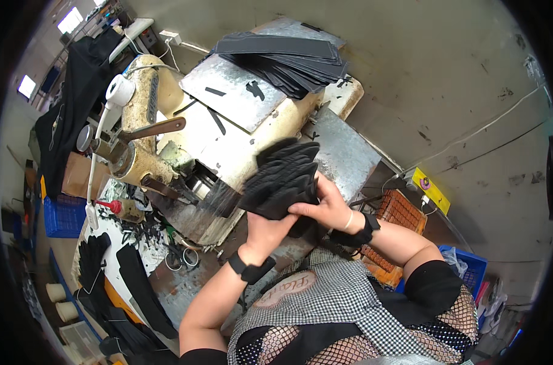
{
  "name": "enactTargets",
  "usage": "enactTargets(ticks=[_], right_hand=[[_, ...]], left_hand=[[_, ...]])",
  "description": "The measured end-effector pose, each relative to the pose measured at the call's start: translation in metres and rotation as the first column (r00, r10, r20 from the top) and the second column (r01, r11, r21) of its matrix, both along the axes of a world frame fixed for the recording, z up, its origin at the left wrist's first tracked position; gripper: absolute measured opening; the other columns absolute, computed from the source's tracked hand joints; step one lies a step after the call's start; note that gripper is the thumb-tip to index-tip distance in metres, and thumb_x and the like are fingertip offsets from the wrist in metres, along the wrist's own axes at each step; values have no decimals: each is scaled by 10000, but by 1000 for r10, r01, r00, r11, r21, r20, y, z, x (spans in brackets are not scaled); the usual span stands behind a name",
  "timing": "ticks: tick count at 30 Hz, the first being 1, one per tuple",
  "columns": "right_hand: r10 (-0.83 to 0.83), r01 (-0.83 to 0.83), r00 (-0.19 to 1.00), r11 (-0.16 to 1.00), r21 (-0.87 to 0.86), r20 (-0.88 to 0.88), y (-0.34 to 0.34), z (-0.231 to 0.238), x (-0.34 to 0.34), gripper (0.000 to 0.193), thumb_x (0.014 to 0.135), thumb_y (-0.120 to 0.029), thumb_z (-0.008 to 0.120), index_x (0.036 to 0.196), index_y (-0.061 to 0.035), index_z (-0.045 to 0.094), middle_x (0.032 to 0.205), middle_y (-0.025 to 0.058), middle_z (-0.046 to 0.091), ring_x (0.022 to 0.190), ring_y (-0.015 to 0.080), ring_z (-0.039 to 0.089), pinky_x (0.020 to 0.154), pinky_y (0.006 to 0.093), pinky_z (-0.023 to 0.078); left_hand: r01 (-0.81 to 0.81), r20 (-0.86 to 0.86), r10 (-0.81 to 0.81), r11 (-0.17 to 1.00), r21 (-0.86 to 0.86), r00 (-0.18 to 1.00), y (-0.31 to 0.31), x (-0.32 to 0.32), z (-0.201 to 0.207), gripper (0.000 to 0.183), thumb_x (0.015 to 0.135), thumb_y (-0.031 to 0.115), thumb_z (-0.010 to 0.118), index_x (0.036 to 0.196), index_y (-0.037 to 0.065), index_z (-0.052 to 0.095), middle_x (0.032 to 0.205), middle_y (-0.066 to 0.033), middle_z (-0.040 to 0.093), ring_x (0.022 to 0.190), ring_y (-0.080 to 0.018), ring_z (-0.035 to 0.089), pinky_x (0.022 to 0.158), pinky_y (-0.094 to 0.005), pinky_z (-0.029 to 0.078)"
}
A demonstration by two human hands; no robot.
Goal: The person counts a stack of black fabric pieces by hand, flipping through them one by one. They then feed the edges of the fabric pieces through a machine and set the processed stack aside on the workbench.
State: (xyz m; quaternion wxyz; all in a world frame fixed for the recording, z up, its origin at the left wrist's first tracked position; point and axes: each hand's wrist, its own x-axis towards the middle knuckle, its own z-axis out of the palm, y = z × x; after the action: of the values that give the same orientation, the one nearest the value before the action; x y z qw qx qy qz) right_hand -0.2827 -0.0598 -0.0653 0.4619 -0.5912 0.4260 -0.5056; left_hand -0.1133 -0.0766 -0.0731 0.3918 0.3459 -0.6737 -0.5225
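Note:
Both of my hands grip a thick, uneven stack of black cut pieces (280, 176) in front of the machine. My left hand (269, 229) is closed round its lower edge. At the right side of the stack, my right hand (325, 205) presses with its thumb across the front and its fingers behind. The pieces look thin and curved; their material I cannot make out. Beyond them stands a cream industrial machine (144, 115) with a brown lever handle (161, 128). A fan of long black strips (282, 55) rests on the machine's grey metal plate (228, 91).
Black scraps (144, 226) litter the bench on the left, beside a red-nozzled bottle (127, 209). A blue crate (63, 216) stands farther left, with black fabric pieces (144, 292) nearer me. To the right are a woven brown seat (398, 219), a blue bin (471, 267) and the wall.

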Motion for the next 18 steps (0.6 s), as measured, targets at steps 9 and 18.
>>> enactTargets(ticks=[9,18], right_hand=[[139,-142,981,990,-12,-133,16,-44,0,666,750,-154,756,1315,-46,420,1163,127,571,1086,214,573,941,340,449],[26,-270,904,809,522,427,15,14,20,478,929,-320,606,1241,24,489,1078,32,605,979,104,557,876,259,471]], left_hand=[[-102,-52,108,989,104,993,12,12,-44,635,766,150,706,1300,-3,398,1192,-156,528,1101,-257,546,959,-357,424],[39,-185,45,903,428,982,10,17,27,336,755,68,725,1058,-27,613,982,-71,660,889,-144,630,784,-283,514]])
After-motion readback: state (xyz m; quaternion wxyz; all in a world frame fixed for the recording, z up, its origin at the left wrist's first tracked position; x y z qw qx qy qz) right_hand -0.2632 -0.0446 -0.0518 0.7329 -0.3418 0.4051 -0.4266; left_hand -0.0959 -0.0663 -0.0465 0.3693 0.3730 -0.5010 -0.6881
